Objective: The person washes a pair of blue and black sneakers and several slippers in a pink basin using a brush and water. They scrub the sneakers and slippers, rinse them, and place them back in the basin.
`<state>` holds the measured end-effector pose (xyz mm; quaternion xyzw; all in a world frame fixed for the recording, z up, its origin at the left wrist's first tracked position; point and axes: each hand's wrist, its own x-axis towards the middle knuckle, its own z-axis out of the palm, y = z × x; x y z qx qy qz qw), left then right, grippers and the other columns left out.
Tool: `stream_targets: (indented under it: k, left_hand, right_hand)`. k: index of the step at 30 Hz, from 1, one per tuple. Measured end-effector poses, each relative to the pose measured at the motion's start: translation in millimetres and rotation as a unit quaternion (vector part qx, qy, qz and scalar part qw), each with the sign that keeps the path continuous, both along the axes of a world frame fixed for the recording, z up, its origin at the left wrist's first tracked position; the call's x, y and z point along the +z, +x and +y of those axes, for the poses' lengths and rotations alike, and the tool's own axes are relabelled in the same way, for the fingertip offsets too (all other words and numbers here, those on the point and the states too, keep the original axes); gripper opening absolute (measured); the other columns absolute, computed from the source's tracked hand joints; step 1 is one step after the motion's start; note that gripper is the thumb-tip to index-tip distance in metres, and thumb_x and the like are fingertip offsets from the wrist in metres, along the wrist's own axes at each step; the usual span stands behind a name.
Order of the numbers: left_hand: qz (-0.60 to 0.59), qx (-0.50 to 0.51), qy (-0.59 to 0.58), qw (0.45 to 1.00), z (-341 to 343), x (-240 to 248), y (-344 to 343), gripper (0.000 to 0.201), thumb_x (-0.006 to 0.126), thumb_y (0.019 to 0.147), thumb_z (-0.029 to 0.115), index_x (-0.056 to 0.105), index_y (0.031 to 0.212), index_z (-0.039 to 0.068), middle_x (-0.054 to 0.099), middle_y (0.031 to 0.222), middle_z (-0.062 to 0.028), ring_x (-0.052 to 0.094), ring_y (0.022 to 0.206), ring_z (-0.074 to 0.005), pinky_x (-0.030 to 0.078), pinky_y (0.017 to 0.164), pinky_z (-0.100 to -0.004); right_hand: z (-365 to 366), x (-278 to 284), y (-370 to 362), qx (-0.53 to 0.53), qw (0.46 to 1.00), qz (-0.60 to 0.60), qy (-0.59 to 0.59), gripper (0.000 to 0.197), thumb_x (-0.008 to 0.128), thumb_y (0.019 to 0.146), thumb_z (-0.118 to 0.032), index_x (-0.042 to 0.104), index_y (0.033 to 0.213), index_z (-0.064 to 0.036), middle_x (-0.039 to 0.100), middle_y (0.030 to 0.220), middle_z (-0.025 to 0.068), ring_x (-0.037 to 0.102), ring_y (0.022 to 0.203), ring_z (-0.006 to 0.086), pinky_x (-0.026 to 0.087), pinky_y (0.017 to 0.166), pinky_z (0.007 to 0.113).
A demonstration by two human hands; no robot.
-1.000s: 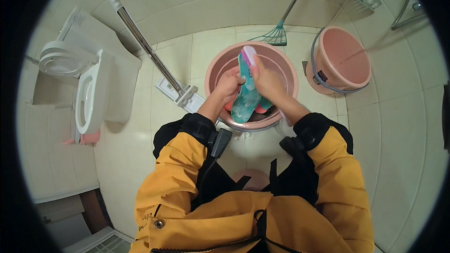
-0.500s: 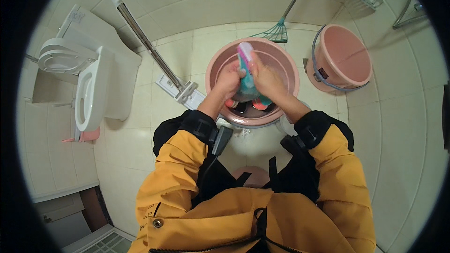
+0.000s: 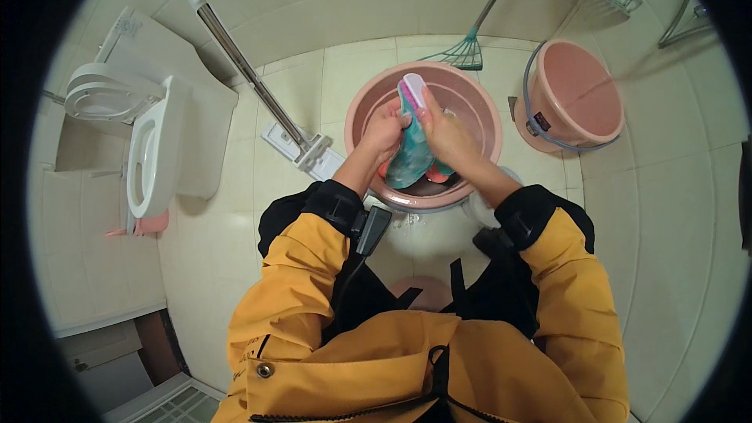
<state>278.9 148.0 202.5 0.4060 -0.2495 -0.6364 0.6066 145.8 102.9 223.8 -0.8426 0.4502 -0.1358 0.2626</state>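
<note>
Above a pink basin [image 3: 492, 129], my left hand [image 3: 382, 133] grips a teal shoe insole [image 3: 411, 160] by its edge, fingers wrapped round it. A scrubbing brush [image 3: 415, 84] with a pale back and pink bristles is closed in my right hand [image 3: 450, 137], its bristles against the insole's far end. Whitish suds streak the teal surface. Under the insole, orange-red and black items [image 3: 437, 176], perhaps shoes, lie in the basin; my hands and the insole hide most of them.
A pink bucket [image 3: 540, 121] with a grey handle stands to the right. A flat mop [image 3: 254, 82] leans at left, near the white toilet [image 3: 149, 157]. Behind the basin rests a green rake-like broom [image 3: 464, 55]. Beneath me is a pinkish seat [image 3: 427, 294].
The insole has turned so its broad teal face shows more and hangs lower over the basin. The brush has shifted slightly against it; both hands stay in nearly the same place.
</note>
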Motion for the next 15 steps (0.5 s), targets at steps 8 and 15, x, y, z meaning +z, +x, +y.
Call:
stream_targets:
  k: [8,15]
  left_hand:
    - [0.086,0.088,-0.067,0.99,-0.8,12.5,18.9,0.024,0.048,0.084,0.003,0.048,0.108,0.003,0.057,0.099,-0.0066,0.054,0.093,-0.018,0.043,0.086,-0.0316]
    - [0.148,0.173,-0.07,0.971,-1.1,13.9,24.2,0.022,0.048,0.086,0.011,0.047,0.107,0.003,0.056,0.1,-0.0078,0.053,0.095,-0.0199,0.042,0.088,-0.0338]
  right_hand:
    - [-39.2,-7.5,-20.3,-0.089,0.842,-0.34,0.41,0.043,0.055,0.079,-0.029,0.044,0.115,-0.0087,0.054,0.065,0.0038,0.034,0.034,0.0062,0.039,0.031,0.024]
    - [-29.5,-19.1,-15.1,-0.061,0.858,-0.289,0.419,0.057,0.068,0.064,-0.007,0.042,0.115,-0.0058,0.053,0.078,0.0022,0.044,0.045,0.008,0.045,0.041,0.023]
